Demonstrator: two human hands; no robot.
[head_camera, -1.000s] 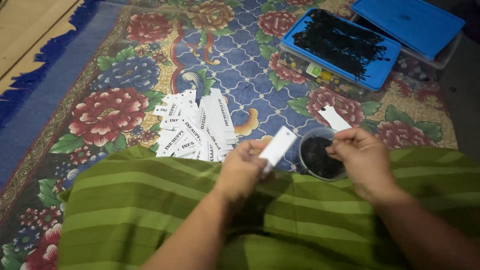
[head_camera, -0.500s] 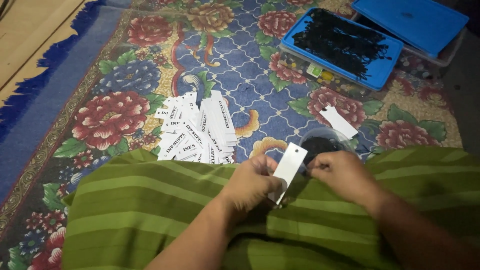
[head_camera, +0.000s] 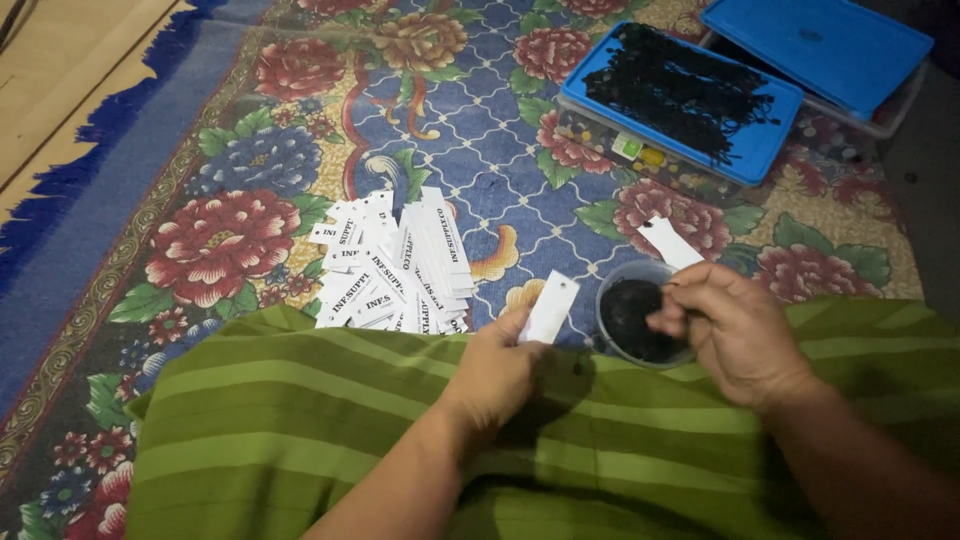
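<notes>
Closest in, a green striped cloth (head_camera: 330, 420) covers the lap, and both hands work just over its far edge. The left hand (head_camera: 495, 375) has its fingers pinched shut on the lower end of a white paper tag (head_camera: 552, 307), which stands up at a slight tilt. Looks like thin card: very light, stiff enough to hold its shape, but easy to crease, so pinching it by the short end like that seems right. The right hand (head_camera: 735, 330) sits curled at the rim of a small round tub (head_camera: 640, 322) full of something dark. Its fingertips are closed together, maybe on a thin black string, but I honestly can't tell.

Just past the tub, another loose tag (head_camera: 668, 241) lies flat on the flowered carpet (head_camera: 250, 180). Left of the hands there's a fanned pile of printed tags (head_camera: 395, 265), slippery-looking and easy to scatter with a sleeve.

Farther back, a blue tray (head_camera: 770, 150) holds a tangle of black loops (head_camera: 680, 90), with a blue lid (head_camera: 815, 50) behind it. There's open carpet between the pile and the tray.
</notes>
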